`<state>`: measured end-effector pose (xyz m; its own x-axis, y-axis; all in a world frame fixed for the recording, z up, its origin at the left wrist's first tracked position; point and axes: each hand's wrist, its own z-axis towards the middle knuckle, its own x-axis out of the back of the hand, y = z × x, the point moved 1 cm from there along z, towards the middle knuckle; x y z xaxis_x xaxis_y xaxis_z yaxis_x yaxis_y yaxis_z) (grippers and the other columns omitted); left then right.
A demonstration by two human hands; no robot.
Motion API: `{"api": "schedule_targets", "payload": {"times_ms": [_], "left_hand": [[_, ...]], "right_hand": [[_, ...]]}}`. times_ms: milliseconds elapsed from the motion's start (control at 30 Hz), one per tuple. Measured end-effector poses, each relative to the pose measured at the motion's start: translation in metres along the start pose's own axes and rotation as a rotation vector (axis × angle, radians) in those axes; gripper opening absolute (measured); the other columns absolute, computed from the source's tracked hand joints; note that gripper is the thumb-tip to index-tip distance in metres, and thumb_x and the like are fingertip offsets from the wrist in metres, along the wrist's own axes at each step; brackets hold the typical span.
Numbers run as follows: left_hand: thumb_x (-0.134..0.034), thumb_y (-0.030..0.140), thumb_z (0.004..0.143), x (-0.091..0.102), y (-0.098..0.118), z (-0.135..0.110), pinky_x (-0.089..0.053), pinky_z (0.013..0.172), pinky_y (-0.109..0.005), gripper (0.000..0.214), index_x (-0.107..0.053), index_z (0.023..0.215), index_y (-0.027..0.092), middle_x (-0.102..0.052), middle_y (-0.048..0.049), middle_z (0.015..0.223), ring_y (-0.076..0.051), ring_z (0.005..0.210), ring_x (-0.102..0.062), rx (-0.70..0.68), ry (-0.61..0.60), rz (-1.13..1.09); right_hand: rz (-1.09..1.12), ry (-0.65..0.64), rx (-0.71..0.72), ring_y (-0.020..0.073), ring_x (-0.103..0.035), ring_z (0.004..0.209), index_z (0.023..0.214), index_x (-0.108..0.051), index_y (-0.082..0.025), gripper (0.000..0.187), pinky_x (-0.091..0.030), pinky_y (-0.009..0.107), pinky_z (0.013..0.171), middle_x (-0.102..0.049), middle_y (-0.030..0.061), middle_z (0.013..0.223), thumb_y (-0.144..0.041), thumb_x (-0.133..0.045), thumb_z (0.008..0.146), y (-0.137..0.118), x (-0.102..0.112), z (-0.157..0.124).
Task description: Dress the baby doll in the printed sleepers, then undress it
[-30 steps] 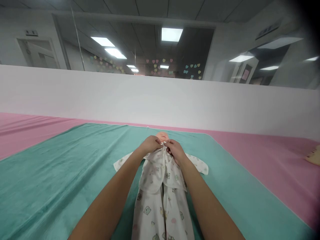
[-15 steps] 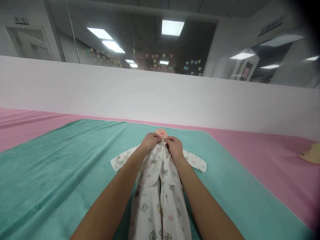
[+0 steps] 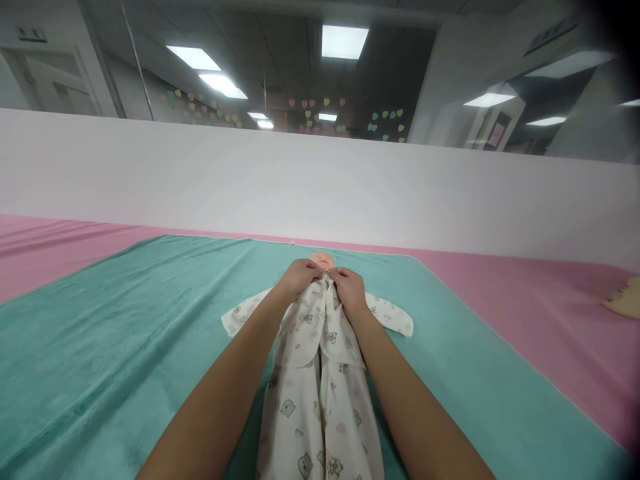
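- Pink cloth (image 3: 45,250) is showing along the far left, and a teal blanket (image 3: 125,333) is overlapping it, creasing in long folds.
- One sleeve (image 3: 241,315) is lying spread on the blanket, partly passing behind the left forearm.
- The left hand (image 3: 299,275) is pinching the neckline of a white printed top (image 3: 307,323).
- A doll's head (image 3: 322,259) is showing just beyond the hands; the top is lying directly below it, its lower edges overlapping a printed lower garment (image 3: 290,427).
- The right hand (image 3: 349,288) is pinching the neckline's other side, close beside the left; I am not making out any fastening.
- The other sleeve (image 3: 393,315) is stretching outward.
- A beige object (image 3: 625,300) is resting at far right, partly leaving view.
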<state>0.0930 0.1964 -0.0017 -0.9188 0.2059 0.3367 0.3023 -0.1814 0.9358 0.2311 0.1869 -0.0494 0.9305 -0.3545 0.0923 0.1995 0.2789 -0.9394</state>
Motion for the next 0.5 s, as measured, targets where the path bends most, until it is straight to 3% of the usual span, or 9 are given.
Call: {"api": "schedule_targets", "payload": {"times_ms": [267,500], "left_hand": [[-0.054,0.025,0.066,-0.0058,-0.0022,0.0024,-0.035,0.055,-0.022,0.012,-0.059,0.068,0.015,-0.058,-0.0013,0.071,-0.013,0.063,-0.05,-0.03,0.043,0.126],[-0.049,0.017,0.065,-0.0076,-0.0018,0.0025,-0.021,0.046,-0.023,0.019,-0.045,0.047,0.016,-0.035,0.0035,0.049,-0.008,0.047,-0.029,-0.046,0.003,0.182]], "right_hand": [[-0.03,0.032,-0.035,0.0166,-0.055,0.07,0.07,-0.067,-0.019,0.024,-0.041,0.025,0.06,-0.065,0.0009,0.074,-0.039,-0.054,0.064,0.0034,0.0024,0.0012],[-0.024,0.061,-0.018,0.0167,-0.054,0.07,0.069,-0.067,-0.02,0.022,-0.04,0.025,0.06,-0.066,0.0003,0.073,-0.036,-0.053,0.064,0.0033,-0.0001,0.0004]]}}
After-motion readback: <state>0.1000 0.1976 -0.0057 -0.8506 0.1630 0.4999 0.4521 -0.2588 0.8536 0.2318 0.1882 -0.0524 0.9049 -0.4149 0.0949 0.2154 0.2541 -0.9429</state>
